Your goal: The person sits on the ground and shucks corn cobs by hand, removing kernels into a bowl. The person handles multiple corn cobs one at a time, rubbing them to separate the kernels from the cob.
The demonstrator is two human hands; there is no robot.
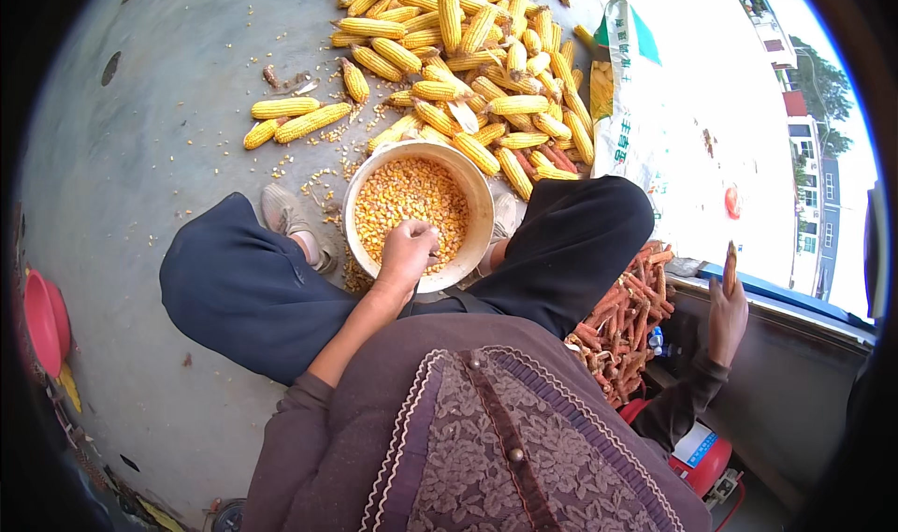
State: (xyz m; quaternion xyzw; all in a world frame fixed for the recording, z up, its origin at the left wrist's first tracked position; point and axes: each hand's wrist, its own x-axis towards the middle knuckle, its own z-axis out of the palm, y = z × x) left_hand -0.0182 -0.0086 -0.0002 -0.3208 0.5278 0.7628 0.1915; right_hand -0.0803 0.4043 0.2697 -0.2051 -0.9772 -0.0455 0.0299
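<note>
A white bucket [480, 202] stands between my feet, partly filled with loose corn kernels [414, 198]. My left hand [407, 248] is over the near part of its opening, fingers curled, with a small pale bit at the fingertips; whether it grips anything more is unclear. Out to the right, my right hand [727, 325] holds a reddish corn cob [730, 269] upright. Beyond the bucket lies a large heap of yellow ears of corn [484, 62]. A pile of stripped red cobs [624, 321] lies beside my right leg.
Several ears [312, 123] and scattered kernels lie on the concrete floor [140, 146]. A white printed sack [621, 111] is right of the heap. At the right are a low wall ledge [786, 311] and a red machine or tank [708, 465]. A pink basin [48, 321] sits far left.
</note>
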